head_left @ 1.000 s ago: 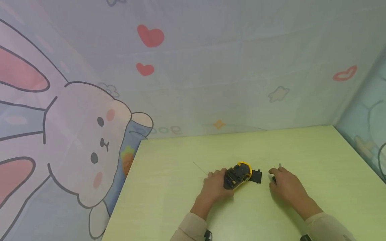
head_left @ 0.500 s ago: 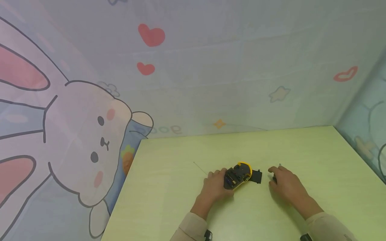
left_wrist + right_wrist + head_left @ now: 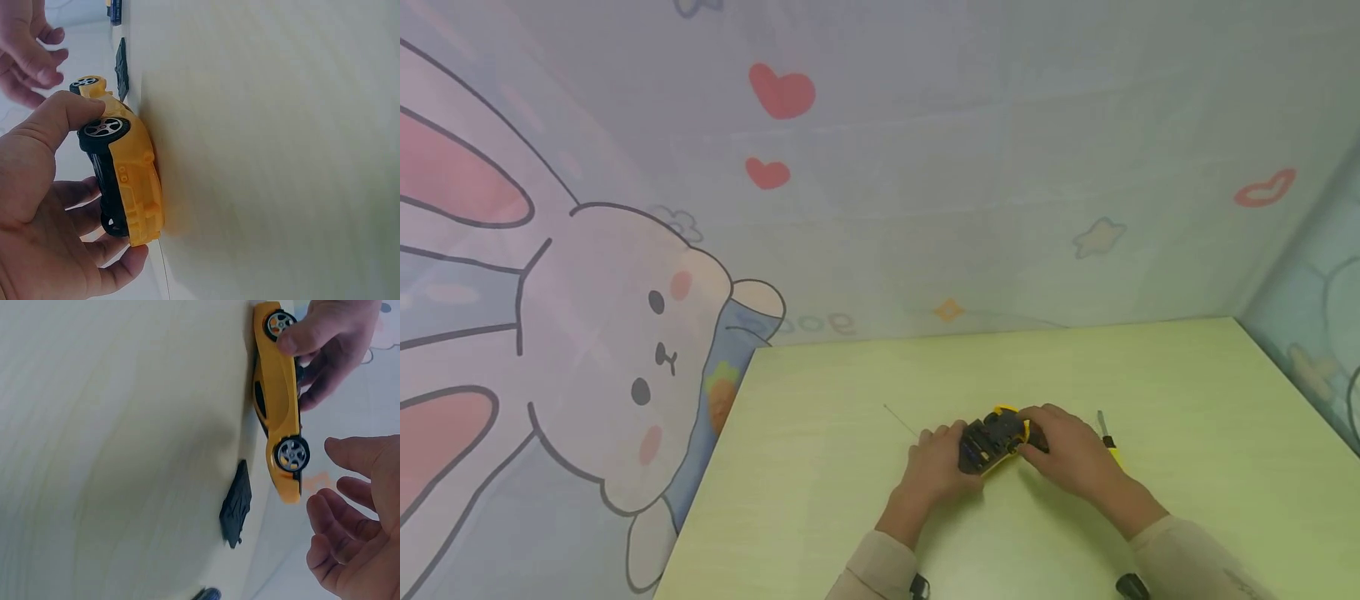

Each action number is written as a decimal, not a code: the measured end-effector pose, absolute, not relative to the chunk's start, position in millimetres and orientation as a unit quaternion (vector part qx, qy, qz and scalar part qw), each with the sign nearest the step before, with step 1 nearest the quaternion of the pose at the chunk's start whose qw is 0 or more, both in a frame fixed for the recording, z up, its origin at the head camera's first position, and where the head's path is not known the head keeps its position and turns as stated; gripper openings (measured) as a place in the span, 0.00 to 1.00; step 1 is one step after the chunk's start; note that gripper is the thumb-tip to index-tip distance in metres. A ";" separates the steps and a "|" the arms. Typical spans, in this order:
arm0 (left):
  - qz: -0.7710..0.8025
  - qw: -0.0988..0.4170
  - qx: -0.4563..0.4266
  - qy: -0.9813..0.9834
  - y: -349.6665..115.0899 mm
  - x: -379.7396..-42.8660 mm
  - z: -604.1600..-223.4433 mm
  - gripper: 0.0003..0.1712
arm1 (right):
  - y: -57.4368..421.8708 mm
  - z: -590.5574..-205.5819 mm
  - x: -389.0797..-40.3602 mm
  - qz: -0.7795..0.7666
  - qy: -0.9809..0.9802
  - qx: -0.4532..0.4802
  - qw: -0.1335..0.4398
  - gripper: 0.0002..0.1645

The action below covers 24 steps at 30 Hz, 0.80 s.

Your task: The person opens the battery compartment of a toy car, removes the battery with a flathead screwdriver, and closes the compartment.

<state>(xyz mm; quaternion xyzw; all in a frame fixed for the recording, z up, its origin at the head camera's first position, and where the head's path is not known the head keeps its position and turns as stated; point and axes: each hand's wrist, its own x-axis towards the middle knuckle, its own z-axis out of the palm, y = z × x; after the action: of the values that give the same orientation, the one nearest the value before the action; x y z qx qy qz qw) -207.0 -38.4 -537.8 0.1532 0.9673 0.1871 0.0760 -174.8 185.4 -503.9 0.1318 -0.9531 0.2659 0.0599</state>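
Note:
A yellow toy car [image 3: 981,447] lies upside down on the table, its black underside and open compartment facing up. My left hand [image 3: 931,467] grips its left end, thumb by a wheel in the left wrist view. My right hand [image 3: 1078,458] is over the car's other end in the head view, its fingers loosely bent with nothing between them in the right wrist view. A flat black cover [image 3: 236,506] rests on the table just beyond that end, mostly hidden by the right hand in the head view. Right of this hand lies a screwdriver [image 3: 1107,439], its handle partly covered.
A thin wire antenna [image 3: 899,420] sticks out past the left hand toward the back left. The pale table [image 3: 820,483] meets a printed cloth wall [image 3: 1000,208] along its far edge.
My right hand has let go of the screwdriver, leaving it on the table, and moved left to the car's end and the cover. The left hand keeps holding the car in place.

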 end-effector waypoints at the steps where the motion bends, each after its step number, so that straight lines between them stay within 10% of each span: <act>1: 0.186 0.075 0.154 0.968 -38.5 -207.2 -538.1 0.50 | 182.1 -504.3 -175.2 0.266 -0.953 0.133 0.058 0.28; 24: 0.181 0.077 0.167 0.966 -43.7 -204.3 -529.4 0.47 | 143.5 -513.8 -183.5 0.252 -0.947 0.195 0.033 0.30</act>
<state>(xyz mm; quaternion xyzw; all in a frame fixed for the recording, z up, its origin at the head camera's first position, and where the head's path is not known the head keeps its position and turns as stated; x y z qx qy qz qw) -204.3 -43.7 -529.4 0.1673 0.9662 0.1807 0.0770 -183.5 143.5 -513.8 0.1952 -0.9474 0.2516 0.0332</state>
